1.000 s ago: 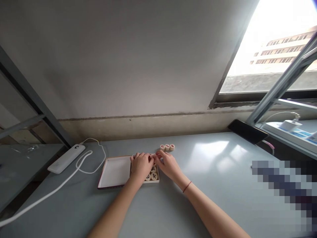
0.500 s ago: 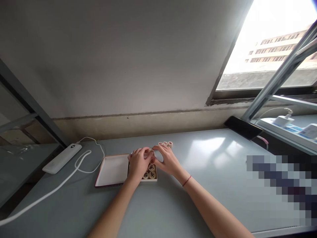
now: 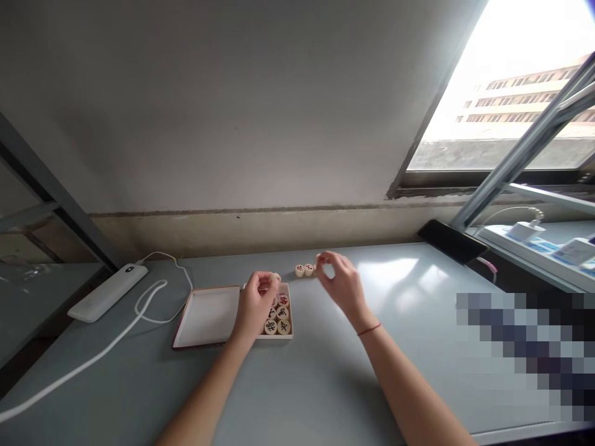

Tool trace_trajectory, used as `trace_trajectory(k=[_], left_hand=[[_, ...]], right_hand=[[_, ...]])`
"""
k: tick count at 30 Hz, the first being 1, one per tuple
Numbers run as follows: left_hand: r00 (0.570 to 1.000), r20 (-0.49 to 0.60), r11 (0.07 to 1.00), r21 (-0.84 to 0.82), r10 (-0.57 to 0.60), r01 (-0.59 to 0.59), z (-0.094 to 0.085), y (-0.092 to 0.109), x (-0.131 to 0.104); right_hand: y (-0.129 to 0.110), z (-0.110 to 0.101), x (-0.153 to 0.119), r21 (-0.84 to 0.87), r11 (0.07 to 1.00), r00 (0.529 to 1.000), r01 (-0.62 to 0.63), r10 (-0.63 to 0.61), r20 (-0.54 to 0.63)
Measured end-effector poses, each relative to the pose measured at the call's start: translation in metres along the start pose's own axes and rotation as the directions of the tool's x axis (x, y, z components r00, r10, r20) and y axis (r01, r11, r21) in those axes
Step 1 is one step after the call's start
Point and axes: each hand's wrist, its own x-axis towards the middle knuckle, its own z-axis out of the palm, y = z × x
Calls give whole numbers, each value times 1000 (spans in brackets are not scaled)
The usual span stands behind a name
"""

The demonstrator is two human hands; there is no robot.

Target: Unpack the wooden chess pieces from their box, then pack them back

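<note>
Round wooden pieces with red and black characters lie in an open box [image 3: 292, 313]; its white-lined lid [image 3: 209, 317] lies flat on the left. My left hand [image 3: 255, 305] is over the box, pinching a round piece [image 3: 275, 278] between thumb and fingers. To the right, my right hand [image 3: 341, 282] has thumb and fingertips pressed together around a small pale piece [image 3: 318, 259], mostly hidden. It is at the right end of a short row of round pieces [image 3: 300, 271] standing on the grey table [image 3: 325, 396] behind the box.
A white power bank [image 3: 108, 292] with white cables [image 3: 93, 359] lies at the left. At the right are a dark phone-like object [image 3: 452, 241], a white power strip [image 3: 534, 244] and a metal frame [image 3: 520, 145]. A wall runs behind the table.
My right hand has moved right and away from the box, to the row of pieces. My left hand stays over the box with a piece. More pieces in the box show.
</note>
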Motion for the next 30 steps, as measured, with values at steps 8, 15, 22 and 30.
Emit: trace_trajectory(k=[8, 15, 22, 30], left_hand=[[995, 43, 995, -30, -89, 90, 0, -6, 3], [985, 84, 927, 335, 148, -168, 3, 1, -5], [948, 193, 805, 500, 255, -319, 8, 3, -11], [956, 196, 596, 749, 220, -291, -24, 2, 7]], right_hand=[[61, 3, -8, -272, 945, 930, -180, 254, 268], [8, 6, -4, 54, 985, 965, -164, 148, 218], [-65, 12, -14, 383, 900, 920, -208, 47, 388], [14, -1, 2, 214, 929, 946, -303, 267, 182]])
